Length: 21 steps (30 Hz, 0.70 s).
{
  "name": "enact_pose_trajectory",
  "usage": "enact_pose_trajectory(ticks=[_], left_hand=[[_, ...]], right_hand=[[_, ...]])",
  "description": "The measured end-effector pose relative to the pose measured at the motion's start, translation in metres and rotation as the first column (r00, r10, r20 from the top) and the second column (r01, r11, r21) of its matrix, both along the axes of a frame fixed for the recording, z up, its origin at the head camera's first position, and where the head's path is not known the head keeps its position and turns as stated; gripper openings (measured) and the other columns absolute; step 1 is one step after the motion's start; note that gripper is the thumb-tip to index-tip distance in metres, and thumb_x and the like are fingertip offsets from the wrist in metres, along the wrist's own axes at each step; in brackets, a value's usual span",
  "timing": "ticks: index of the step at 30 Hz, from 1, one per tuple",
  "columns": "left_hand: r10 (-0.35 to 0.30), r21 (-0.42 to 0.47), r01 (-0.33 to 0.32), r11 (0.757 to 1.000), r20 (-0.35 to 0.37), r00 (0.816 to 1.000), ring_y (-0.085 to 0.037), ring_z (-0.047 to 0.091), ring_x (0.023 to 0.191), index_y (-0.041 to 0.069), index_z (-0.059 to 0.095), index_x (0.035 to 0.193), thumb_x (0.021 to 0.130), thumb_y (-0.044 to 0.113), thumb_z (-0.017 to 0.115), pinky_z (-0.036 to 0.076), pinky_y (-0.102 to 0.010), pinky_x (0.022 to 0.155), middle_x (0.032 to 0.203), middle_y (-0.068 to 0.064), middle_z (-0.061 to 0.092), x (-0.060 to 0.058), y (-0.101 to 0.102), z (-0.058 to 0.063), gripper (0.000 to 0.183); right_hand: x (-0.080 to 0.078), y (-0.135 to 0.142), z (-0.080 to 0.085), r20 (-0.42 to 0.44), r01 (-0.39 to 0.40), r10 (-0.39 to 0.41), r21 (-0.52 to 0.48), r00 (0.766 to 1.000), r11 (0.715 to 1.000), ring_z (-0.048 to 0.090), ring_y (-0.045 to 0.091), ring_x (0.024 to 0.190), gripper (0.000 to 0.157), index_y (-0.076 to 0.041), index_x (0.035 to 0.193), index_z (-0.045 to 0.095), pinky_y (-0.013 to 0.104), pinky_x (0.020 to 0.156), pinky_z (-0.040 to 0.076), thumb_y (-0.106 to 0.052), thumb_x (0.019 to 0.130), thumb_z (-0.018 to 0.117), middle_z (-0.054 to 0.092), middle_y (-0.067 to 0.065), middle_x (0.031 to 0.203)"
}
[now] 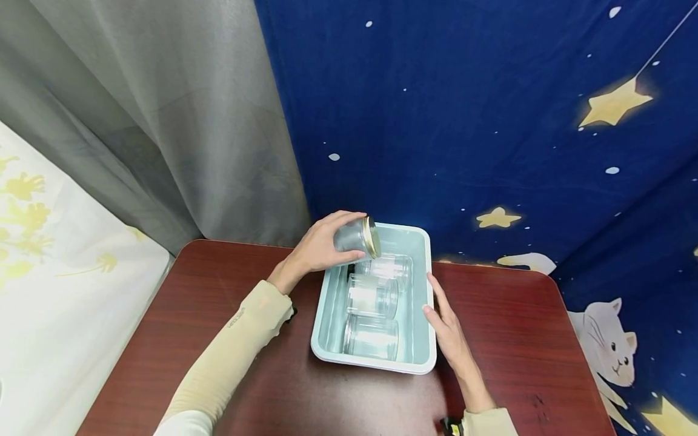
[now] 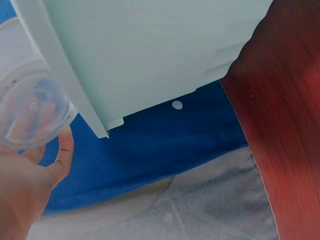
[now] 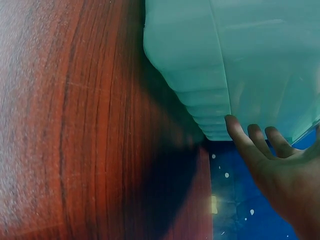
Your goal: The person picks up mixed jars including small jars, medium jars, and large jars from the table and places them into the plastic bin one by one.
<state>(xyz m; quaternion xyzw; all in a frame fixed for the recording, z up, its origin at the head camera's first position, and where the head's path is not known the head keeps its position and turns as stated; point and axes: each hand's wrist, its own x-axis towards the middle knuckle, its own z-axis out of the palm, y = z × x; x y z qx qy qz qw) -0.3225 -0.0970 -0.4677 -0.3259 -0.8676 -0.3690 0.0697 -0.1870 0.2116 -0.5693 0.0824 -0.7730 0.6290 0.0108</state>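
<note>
My left hand grips a clear jar with a gold lid, holding it tilted on its side above the far left part of a pale blue-green plastic bin. In the left wrist view the jar's round base faces the camera, fingers curled about it. Three more clear jars lie on their sides in the bin: a far one, a middle one and a near one. My right hand holds the bin's right side, thumb at the rim and several fingertips against the outer wall.
The bin stands on a dark red-brown wooden table, close to its far edge. Behind hang a grey curtain and a blue curtain with stars. White cloth lies beyond the table's left side.
</note>
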Motion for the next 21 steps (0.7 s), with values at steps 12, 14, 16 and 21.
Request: enact_pose_trajectory(ticks=[12, 14, 16, 21], left_hand=[[0.005, -0.046, -0.004, 0.999, 0.021, 1.000, -0.012, 0.050, 0.125, 0.033, 0.049, 0.146, 0.078, 0.062, 0.074, 0.041, -0.039, 0.103, 0.137, 0.009, 0.054, -0.002, 0.007, -0.008, 0.078], [0.007, -0.050, -0.006, 0.999, 0.021, 1.000, -0.011, 0.050, 0.126, 0.033, 0.049, 0.146, 0.078, 0.063, 0.074, 0.041, -0.038, 0.103, 0.137, 0.010, 0.054, -0.002, 0.007, -0.009, 0.078], [0.003, -0.051, -0.002, 0.999, 0.020, 1.000, -0.013, 0.050, 0.126, 0.032, 0.049, 0.146, 0.078, 0.062, 0.075, 0.041, -0.039, 0.103, 0.137, 0.009, 0.054, -0.002, 0.007, -0.010, 0.079], [-0.003, -0.066, 0.004, 0.998, 0.021, 1.000, -0.013, 0.050, 0.126, 0.031, 0.049, 0.146, 0.078, 0.059, 0.077, 0.041, -0.040, 0.103, 0.138, 0.008, 0.054, -0.003, 0.010, -0.014, 0.079]], right_hand=[[0.000, 0.001, -0.001, -0.008, -0.010, 0.010, 0.003, 1.000, 1.000, 0.033, 0.012, 0.138, 0.061, -0.028, 0.158, 0.027, 0.014, 0.101, 0.031, -0.012, 0.103, 0.050, 0.026, -0.001, 0.162], [0.000, 0.001, -0.001, -0.001, -0.007, 0.007, 0.008, 1.000, 1.000, 0.035, 0.012, 0.136, 0.062, -0.029, 0.158, 0.028, 0.014, 0.100, 0.032, -0.013, 0.102, 0.050, 0.027, -0.002, 0.161], [0.000, 0.001, -0.001, -0.001, -0.006, 0.006, 0.009, 1.000, 1.000, 0.033, 0.012, 0.138, 0.062, -0.031, 0.157, 0.028, 0.015, 0.101, 0.031, -0.014, 0.102, 0.051, 0.027, -0.004, 0.161], [-0.001, 0.001, -0.002, -0.012, -0.009, 0.009, -0.001, 1.000, 1.000, 0.027, 0.009, 0.142, 0.063, -0.032, 0.157, 0.027, 0.014, 0.104, 0.024, -0.013, 0.102, 0.051, 0.026, -0.005, 0.161]])
